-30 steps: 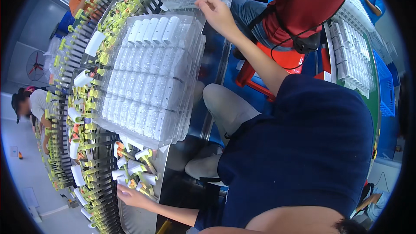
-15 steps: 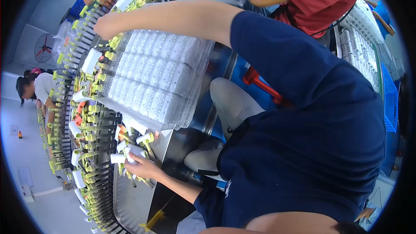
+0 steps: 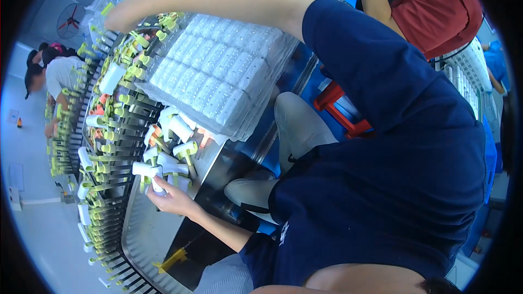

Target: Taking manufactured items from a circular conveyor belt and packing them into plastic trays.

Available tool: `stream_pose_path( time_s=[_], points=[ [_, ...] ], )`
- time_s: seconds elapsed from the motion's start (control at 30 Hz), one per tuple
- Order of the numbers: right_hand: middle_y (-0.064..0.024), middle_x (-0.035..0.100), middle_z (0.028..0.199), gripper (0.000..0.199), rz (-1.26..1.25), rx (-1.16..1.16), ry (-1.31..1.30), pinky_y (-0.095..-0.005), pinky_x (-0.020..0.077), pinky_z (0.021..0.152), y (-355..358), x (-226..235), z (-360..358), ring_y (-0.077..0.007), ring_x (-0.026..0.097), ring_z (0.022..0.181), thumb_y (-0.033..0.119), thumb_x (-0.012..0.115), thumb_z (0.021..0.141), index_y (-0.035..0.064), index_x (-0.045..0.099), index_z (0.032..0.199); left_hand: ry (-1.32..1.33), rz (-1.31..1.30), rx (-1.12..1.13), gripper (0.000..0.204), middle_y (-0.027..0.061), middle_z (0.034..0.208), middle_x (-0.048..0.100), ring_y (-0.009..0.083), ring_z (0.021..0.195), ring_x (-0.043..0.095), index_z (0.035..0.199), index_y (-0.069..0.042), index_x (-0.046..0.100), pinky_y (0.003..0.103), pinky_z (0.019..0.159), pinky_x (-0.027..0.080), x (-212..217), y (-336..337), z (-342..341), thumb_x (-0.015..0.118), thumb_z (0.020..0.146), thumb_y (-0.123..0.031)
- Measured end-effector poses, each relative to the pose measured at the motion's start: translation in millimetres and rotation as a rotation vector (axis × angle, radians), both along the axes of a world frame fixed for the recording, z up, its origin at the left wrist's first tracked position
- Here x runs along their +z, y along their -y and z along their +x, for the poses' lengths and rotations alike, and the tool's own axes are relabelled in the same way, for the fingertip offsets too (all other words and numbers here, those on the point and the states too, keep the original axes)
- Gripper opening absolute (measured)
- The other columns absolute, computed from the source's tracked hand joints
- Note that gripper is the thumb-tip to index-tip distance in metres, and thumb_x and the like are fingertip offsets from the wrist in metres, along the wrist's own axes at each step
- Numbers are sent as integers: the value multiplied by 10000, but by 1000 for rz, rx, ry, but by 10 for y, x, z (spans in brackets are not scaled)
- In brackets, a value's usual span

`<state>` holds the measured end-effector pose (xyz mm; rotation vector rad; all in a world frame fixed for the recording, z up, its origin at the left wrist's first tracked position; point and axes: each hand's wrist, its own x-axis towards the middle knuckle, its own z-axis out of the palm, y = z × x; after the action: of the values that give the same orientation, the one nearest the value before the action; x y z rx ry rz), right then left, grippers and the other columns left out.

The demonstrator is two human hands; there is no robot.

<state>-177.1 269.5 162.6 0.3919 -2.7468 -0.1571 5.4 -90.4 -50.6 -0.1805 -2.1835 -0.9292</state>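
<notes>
My left hand (image 3: 171, 198), low in the view, is closed around the stem of a white T-shaped plastic piece (image 3: 146, 169). Beside it, on the metal ledge, lies a loose pile of similar white and lime-green pieces (image 3: 186, 149). My right arm reaches across the top to the conveyor; my right hand (image 3: 115, 20) is bent down at its far end, and its fingers are hidden. Below that arm sits a stack of clear plastic trays (image 3: 212, 60) filled with rows of white parts. The curved conveyor (image 3: 117, 166) carries many lime-green clips, some with white pieces on them.
A red plastic stool (image 3: 343, 109) stands beside my knee. At the upper right, a person in a red shirt (image 3: 436, 16) is close by. Another person in a white shirt (image 3: 65, 76) stands across the conveyor. A yellow-handled tool (image 3: 173, 260) lies near the lower ledge.
The view has shifted a little. My left hand still grips the white piece, now tilted with its stem showing. My right arm appears higher and farther left over the conveyor.
</notes>
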Motion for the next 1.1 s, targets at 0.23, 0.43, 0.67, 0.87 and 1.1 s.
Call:
stream_pose_path(
  time_s=[0.23, 0.43, 0.67, 0.87, 1.1],
  points=[
    [-169, 684, 797, 316, -175, 8, -244, -442, 530, 626, 224, 294, -806, -348, 673, 732, 155, 599, 710, 12, 668, 983, 172, 331, 7, 379, 88, 699, 567, 140, 600, 523, 984, 47, 582, 281, 523, 433, 196, 30, 315, 562, 962, -331],
    [-111, 694, 932, 381, -241, 262, -122, -404, 513, 759, 1034, 73, -571, -278, 662, 853, 318, 609, 785, 109, 662, 1098, 345, 950, -421, 370, 111, 935, 574, 143, 701, 531, 1164, 63, 496, 270, 649, 473, 253, 195, 195, 496, 1000, -268],
    [-138, 662, 1079, 524, -305, 651, 157, -389, 489, 837, 1154, -303, 949, -289, 634, 984, 477, 615, 849, 89, 599, 1200, 323, 610, -430, 388, 119, 1150, 588, 157, 1041, 561, 1245, 47, 523, 316, 893, 454, 440, 96, -60, 537, 979, -234],
    [-141, 665, 943, 447, -851, 721, 688, -321, 522, 704, 1539, -665, 1472, -203, 667, 813, 395, 568, 926, 74, 562, 1237, 317, 571, -648, 423, 111, 1218, 525, 182, 1095, 495, 1304, 34, 448, 321, 972, 369, 874, -316, 35, 467, 1013, -273],
    [-123, 681, 879, 343, -945, 496, 526, -294, 528, 627, 1115, -483, 1800, -171, 675, 683, 284, 573, 930, 37, 609, 1164, 264, -591, -101, 310, 206, 1105, 591, 337, 996, 564, 1182, 26, 572, 409, 879, 444, 173, 261, -11, 549, 915, -127]
  ],
)
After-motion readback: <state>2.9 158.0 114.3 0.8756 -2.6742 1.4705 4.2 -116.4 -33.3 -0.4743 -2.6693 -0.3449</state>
